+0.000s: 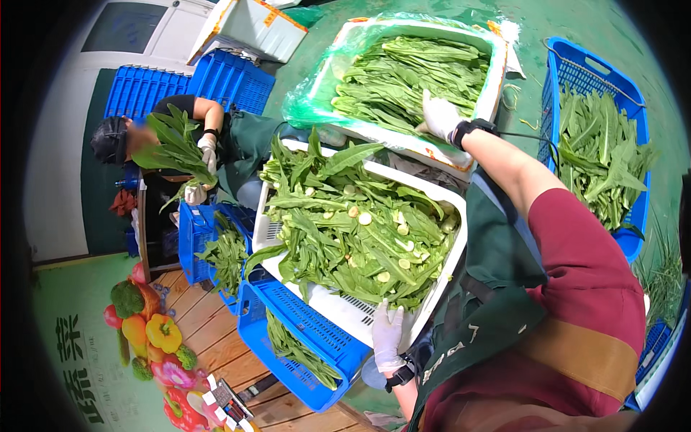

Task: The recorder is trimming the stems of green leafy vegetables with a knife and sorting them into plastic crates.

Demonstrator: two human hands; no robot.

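Note:
My right hand [440,117], in a white glove, rests on long leafy greens [410,81] packed in a foam box [351,123] lined with green plastic film. Its fingers are apart and nothing is seen gripped. My left hand [387,335], gloved too, is at the near edge of a white plastic crate [318,302], its fingertips by the leaves. Loose leaves, cut stem ends and trimmed stalks [367,227] fill this crate. Whether the left hand grips a leaf or the crate cannot be told.
Under the white crate's corner stands a blue basket [302,329] holding greens. Another blue basket [550,102] of leaves is at the right. At the left a co-worker [186,129] in white gloves holds a bunch of leaves [173,143]; blue crates [146,89] stand behind.

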